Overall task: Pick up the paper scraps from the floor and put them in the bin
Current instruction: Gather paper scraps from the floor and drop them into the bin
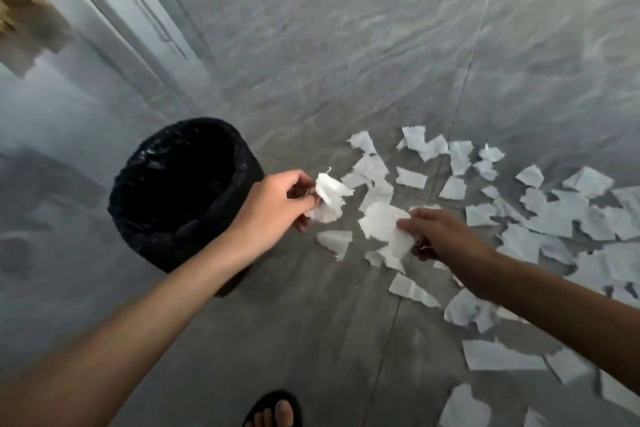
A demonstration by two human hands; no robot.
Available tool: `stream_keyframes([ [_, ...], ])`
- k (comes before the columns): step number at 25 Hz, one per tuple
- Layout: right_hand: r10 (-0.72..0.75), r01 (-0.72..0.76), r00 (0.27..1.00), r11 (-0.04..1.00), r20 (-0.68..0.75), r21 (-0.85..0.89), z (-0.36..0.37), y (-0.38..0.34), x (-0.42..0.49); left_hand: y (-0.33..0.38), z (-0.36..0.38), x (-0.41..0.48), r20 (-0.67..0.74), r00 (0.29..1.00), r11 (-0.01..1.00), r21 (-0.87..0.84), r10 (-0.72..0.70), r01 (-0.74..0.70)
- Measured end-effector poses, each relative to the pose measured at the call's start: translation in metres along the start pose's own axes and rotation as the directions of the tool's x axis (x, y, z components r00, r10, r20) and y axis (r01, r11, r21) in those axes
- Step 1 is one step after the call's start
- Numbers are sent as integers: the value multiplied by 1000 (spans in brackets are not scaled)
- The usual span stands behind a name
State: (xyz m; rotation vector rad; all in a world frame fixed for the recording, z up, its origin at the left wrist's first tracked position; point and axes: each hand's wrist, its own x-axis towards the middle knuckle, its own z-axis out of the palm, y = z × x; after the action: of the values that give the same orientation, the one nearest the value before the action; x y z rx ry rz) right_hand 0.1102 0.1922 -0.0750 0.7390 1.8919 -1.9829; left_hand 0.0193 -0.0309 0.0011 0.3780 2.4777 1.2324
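Observation:
A black bin (180, 191) lined with a black bag stands open on the grey floor at the left. My left hand (277, 204) hovers just right of the bin's rim, shut on a crumpled bunch of white paper scraps (330, 196). My right hand (440, 236) reaches in from the right, its fingers pinching a larger white scrap (384, 222). Several more torn white scraps (554, 215) lie scattered over the floor to the right and front right.
A white door frame (114, 21) runs along the upper left, with a brown object (27, 21) blurred at the left edge. My foot in a black sandal (273, 411) shows at the bottom. The glossy tiled floor (346, 45) stretches away behind.

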Motion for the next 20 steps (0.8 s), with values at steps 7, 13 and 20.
stream_keyframes([
  [7, -61, 58, 998, 995, -28, -85, 65, -73, 11, -8, -96, 15, -367, 854, 901, 367, 370, -232],
  [13, -551, 507, 834, 789, -33, -347, 166, -145, 41, -111, -172, 42, -115, 977, 782, 586, -178, 211],
  [20, -546, 583, 784, 485, 294, -653, 256, -152, 95, -141, -190, 36, -295, 942, 760, 572, -160, 308],
])
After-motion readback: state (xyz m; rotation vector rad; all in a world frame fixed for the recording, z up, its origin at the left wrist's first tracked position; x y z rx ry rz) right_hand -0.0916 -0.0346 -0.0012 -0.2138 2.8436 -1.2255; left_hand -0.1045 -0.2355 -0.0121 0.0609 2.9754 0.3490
